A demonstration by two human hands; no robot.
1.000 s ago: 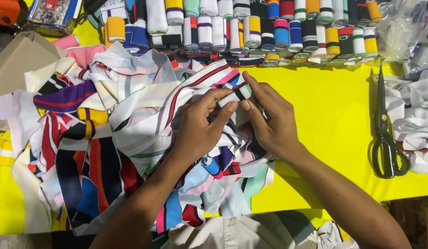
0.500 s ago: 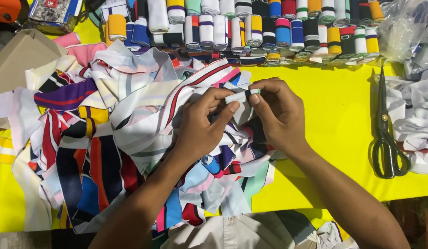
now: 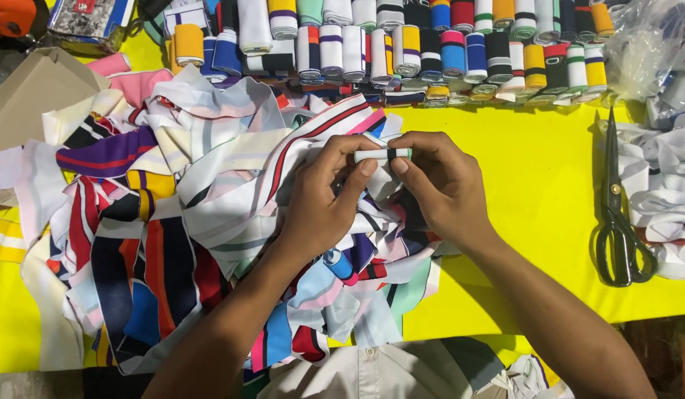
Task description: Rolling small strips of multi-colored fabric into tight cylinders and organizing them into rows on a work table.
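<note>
Both hands meet over a heap of striped fabric strips (image 3: 187,214) on a yellow table (image 3: 534,192). My left hand (image 3: 320,203) and my right hand (image 3: 438,185) pinch the two ends of a small white strip with a dark stripe (image 3: 383,154), rolled tight and held level between the fingertips. The rest of that strip trails down into the heap under my palms.
A row of rolled striped strips (image 3: 431,44) lines the far edge. Black scissors (image 3: 619,214) lie shut on the right, beside white fabric (image 3: 667,185) and a clear plastic bag (image 3: 652,44). A cardboard piece (image 3: 32,96) sits at the far left.
The strip end went from a loose fold held upright to a tight roll held level. Both hands lifted slightly toward the far edge.
</note>
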